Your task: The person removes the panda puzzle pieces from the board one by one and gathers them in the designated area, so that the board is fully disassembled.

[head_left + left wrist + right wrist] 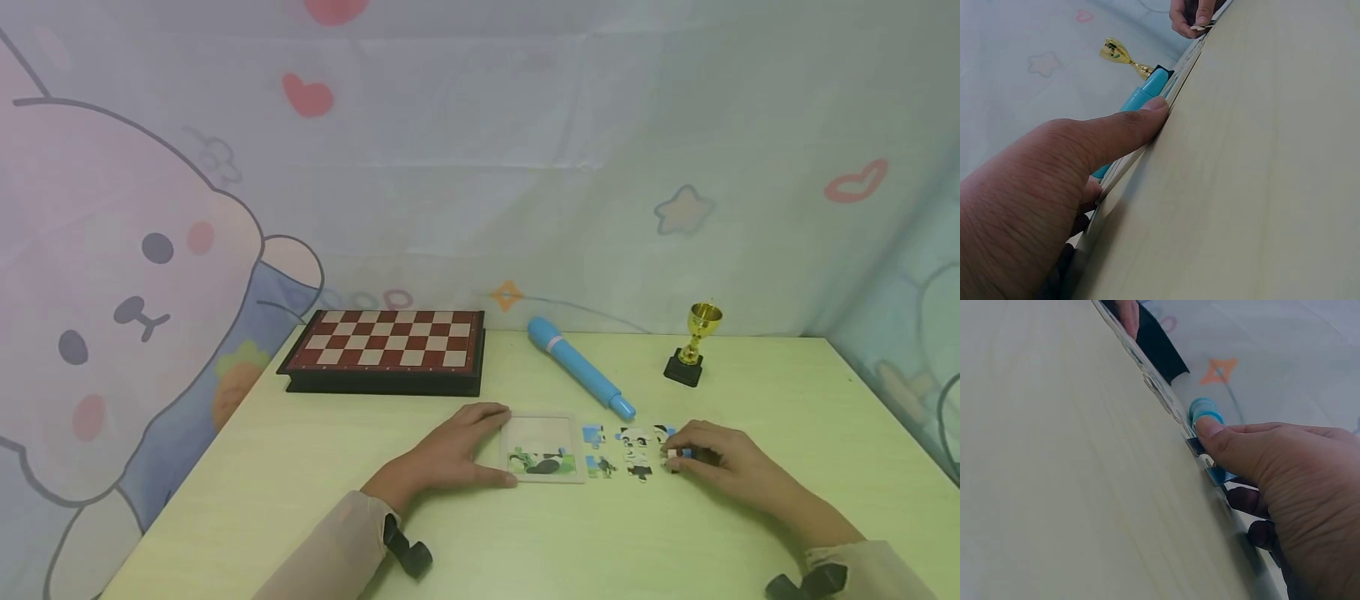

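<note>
A square puzzle tray (542, 480) lies flat on the table, its lower part filled with green and black picture pieces. My left hand (459, 454) holds the tray at its left side, thumb at the near corner and fingers at the far corner. In the left wrist view the thumb (1125, 128) lies along the tray's near edge. Between thumb and fingers my right hand (723, 458) pinches a jigsaw piece (678, 453) with blue on it, low over the table. Loose jigsaw pieces (637, 457) lie between the tray and this hand; the right fingers partly hide some.
Behind the tray lies a blue pen-shaped toy (581, 371). A red and white chessboard box (386, 350) stands at the back left. Toward the back right is a small gold trophy (693, 343) on a black base. A printed cloth (480, 167) hangs behind the table.
</note>
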Demonstrator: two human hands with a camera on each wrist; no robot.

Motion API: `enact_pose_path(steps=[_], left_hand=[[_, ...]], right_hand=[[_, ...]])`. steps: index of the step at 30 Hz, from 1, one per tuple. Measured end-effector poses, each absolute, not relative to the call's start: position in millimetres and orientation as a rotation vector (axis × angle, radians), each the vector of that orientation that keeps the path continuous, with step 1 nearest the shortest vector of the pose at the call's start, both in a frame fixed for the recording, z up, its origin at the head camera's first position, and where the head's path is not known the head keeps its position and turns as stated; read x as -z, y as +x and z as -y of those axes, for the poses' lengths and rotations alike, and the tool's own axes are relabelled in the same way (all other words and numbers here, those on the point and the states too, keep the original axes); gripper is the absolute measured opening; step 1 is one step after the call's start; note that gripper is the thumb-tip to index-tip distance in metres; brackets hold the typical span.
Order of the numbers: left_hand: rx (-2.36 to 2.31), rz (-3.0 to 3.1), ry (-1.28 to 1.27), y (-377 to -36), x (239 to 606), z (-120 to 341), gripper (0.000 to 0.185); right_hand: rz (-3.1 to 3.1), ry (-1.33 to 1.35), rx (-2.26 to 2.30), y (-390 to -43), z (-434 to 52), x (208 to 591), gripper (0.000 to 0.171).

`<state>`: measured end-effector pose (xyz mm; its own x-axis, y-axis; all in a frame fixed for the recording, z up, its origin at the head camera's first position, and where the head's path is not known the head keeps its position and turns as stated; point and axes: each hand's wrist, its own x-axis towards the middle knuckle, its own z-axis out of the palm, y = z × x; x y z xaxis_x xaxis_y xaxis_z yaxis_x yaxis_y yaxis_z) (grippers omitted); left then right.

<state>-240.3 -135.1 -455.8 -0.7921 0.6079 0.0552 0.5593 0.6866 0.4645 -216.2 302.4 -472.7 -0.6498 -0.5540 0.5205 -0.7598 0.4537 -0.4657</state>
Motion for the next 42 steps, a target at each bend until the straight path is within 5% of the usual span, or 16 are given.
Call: enact_pose_path(steps=[42], left_hand=[[-0.722, -2.791, 0.993, -242, 458, 136, 0.102]], right_hand=[[2.246, 1.172, -0.822, -216, -287, 470, 0.036]])
